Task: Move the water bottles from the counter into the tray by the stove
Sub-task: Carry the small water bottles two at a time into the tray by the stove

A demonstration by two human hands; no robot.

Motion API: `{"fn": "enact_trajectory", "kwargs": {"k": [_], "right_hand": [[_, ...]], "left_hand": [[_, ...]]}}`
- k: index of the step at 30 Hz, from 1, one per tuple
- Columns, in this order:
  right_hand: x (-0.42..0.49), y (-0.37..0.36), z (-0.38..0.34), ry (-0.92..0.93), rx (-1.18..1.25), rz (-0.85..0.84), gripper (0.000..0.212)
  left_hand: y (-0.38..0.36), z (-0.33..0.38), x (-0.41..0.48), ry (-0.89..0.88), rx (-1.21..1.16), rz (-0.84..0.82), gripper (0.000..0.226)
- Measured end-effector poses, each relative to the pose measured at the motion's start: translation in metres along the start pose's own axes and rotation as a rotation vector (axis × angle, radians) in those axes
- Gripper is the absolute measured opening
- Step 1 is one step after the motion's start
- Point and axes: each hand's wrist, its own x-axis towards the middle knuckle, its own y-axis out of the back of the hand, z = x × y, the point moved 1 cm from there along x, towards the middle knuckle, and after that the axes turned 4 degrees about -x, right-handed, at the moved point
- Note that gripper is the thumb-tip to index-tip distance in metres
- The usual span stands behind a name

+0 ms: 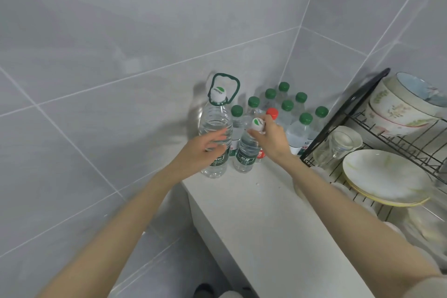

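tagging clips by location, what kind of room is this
Most likely a home kitchen: a wire dish rack holding bowls and plates, a white counter with water bottles, and tiled walls.

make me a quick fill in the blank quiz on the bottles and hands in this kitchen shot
1. The right hand grips the small bottle by its white ____.
2. The large bottle, touched by the left hand, carries a green loop ____ on top.
3. Among the green caps, one lone cap is ____.
4. The plates lie in a black wire ____.
Missing words: cap; handle; red; rack.
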Motion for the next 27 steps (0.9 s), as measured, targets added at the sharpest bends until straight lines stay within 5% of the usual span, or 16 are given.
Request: {"fn": "enact_trajectory", "kwargs": {"k": [13,20,27], "right_hand": [[-0.051,0.098,-0.042,0.137,0.355,0.151,0.029],[-0.061,0.113,-0.052,0.181,0.58,0.094,0.04],[-0.061,0.11,-0.057,0.27,0.554,0.011,0.035]], "left_hand": [[-0.042,0.016,-0.008,0.007,-0.015,-0.008,0.083],[-0.052,0.038,-0.007,-0.041,-0.017,0.032,0.055],[-0.05,0.035,-0.006,-0.081,-0.006,0.154,0.057]]}}
